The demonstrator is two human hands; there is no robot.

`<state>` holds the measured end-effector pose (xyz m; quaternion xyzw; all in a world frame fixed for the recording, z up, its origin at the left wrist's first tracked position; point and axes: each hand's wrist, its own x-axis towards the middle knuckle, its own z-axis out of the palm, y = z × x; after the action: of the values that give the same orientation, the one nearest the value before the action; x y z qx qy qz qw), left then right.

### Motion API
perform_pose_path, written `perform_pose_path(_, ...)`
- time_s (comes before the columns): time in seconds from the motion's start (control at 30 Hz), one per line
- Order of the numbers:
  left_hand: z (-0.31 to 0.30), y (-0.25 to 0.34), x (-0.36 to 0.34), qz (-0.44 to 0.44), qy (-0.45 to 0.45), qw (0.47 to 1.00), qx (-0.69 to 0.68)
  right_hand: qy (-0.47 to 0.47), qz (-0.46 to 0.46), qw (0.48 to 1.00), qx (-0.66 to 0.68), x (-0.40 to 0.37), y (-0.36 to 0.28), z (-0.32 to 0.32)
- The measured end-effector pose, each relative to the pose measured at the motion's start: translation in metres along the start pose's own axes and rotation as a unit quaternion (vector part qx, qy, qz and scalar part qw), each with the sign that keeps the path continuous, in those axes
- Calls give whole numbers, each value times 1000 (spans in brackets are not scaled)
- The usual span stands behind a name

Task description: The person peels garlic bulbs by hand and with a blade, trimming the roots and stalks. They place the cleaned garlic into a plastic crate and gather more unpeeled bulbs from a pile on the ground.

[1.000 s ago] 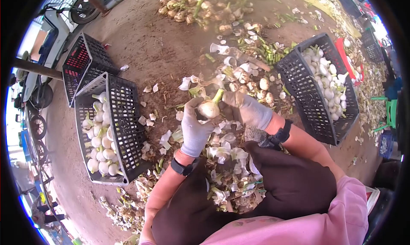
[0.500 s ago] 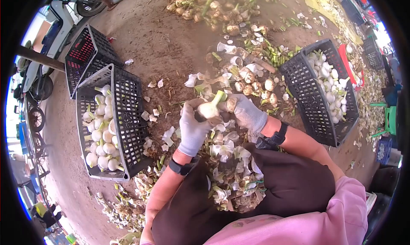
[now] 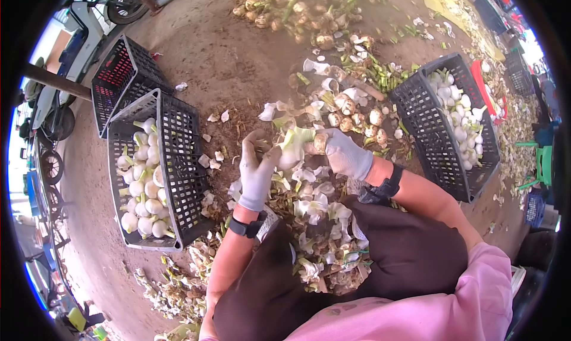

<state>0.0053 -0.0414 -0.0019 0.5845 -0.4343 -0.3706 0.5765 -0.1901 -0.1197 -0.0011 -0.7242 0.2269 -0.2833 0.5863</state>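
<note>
My right hand (image 3: 350,156), in a pale glove, is closed at the stem side of a white garlic bulb (image 3: 290,154) with a short green stem. A rounded light-brown end shows at its fingertips; what it belongs to is hidden. My left hand (image 3: 257,177), gloved too, is just left of the bulb, thumb and fingers apart, with the thumb right at the bulb's side. Loose garlic skins (image 3: 321,213) lie below the hands, between my knees. Just beyond the hands are several unpeeled garlic bulbs (image 3: 375,118) on the ground.
To the left stands a black crate (image 3: 181,168) of peeled garlic bulbs, with another black crate (image 3: 122,73) behind it. A third crate (image 3: 425,138) with peeled bulbs is on the right. Farther ahead lies a garlic heap (image 3: 291,8). A green stool (image 3: 542,165) stands far right.
My left hand has opened and drawn slightly left from the bulb it was cupping. The bulb has tilted, its stem now pointing toward my right hand.
</note>
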Motion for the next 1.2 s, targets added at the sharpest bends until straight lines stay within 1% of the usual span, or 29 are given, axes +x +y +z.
perform_pose_path(0.03, -3, -1, -1, 128, 18, 978, 165, 5, -88, 992, -89, 3, 6, 1)
perform_pose_path(0.07, -3, 10, -1, 251, 36, 912, 322, 12, -36, 998, -56, 0, 16, 3)
perform_pose_path(0.1, 2, 21, -2, 211, 14, 906, 366, 24, 17, 999, -20, -3, 25, 6)
perform_pose_path(0.13, 3, 19, -2, 151, -35, 921, 358, 38, 68, 997, 16, -5, 35, 9)
perform_pose_path(0.2, 3, 10, -1, 29, -130, 932, 336, 9, 186, 982, -30, -4, 15, 8)
perform_pose_path(0.23, 6, 2, -2, 87, -133, 925, 346, 48, -44, 974, -217, 1, 19, 9)
perform_pose_path(0.33, 5, 10, -9, 136, -226, 916, 302, 32, -73, 895, -439, 21, 23, -10)
perform_pose_path(0.37, 4, 17, -10, 137, -260, 910, 294, 28, -68, 880, -469, 29, 27, -18)
perform_pose_path(0.4, 5, 20, -9, 173, -262, 910, 270, 9, -40, 879, -475, 33, 31, -23)
perform_pose_path(0.47, 2, 24, -7, 241, -263, 907, 225, 0, -46, 886, -462, 41, 33, -42)
perform_pose_path(0.5, -1, 24, -6, 235, -269, 915, 186, 43, -46, 900, -432, 41, 35, -54)
perform_pose_path(0.53, -5, 22, -7, 201, -234, 942, 133, 83, -49, 912, -399, 37, 36, -68)
perform_pose_path(0.57, -10, 16, -9, 166, -196, 963, 80, 72, 44, 932, -353, 30, 26, -85)
perform_pose_path(0.6, -17, 9, -10, 131, -155, 979, 26, 106, -29, 924, -368, 16, 40, -107)
perform_pose_path(0.63, -29, -1, -6, 99, -137, 985, -19, 148, 81, 917, -361, -3, 16, -108)
perform_pose_path(0.67, -34, 1, -8, -29, -73, 984, -157, 172, 91, 953, -232, -24, 35, -124)
perform_pose_path(0.73, -39, 5, -4, -36, 20, 961, -272, 167, 240, 951, -97, -62, 36, -137)
perform_pose_path(0.77, -51, -16, -1, -91, 63, 933, -342, 134, 284, 950, -9, -79, 24, -134)
perform_pose_path(0.8, -54, -8, -1, -115, 58, 918, -376, -18, 143, 987, -72, -83, 13, -123)
perform_pose_path(0.83, -56, -11, -1, -96, 33, 912, -398, -68, 198, 970, -128, -81, -2, -125)
perform_pose_path(0.87, -57, -14, -1, -78, 6, 905, -418, -106, 208, 970, -73, -89, -5, -84)
perform_pose_path(0.9, -53, -9, -1, -111, 5, 893, -436, -190, 196, 950, -151, -81, -12, -68)
perform_pose_path(0.93, -45, -1, -3, -146, 3, 879, -453, -194, 164, 954, -162, -71, -14, -53)
perform_pose_path(0.97, -39, 3, -5, -184, 0, 863, -470, -164, 128, 971, -123, -57, -14, -40)
perform_pose_path(1.03, -33, -17, -9, -181, -69, 851, -487, -78, 91, 992, 35, -24, -16, -23)
perform_pose_path(1.07, -31, -23, -10, -176, -104, 844, -496, -43, 74, 991, 105, -12, -19, -16)
perform_pose_path(1.1, -26, -20, -12, -193, -92, 856, -471, -17, 40, 987, 155, -1, -24, -7)
perform_pose_path(1.13, -24, -18, -11, -211, -88, 850, -475, 11, -31, 985, 171, 9, -28, 0)
perform_pose_path(1.2, -23, -13, -10, -246, -75, 837, -482, -22, -5, 987, 158, 16, -24, -8)
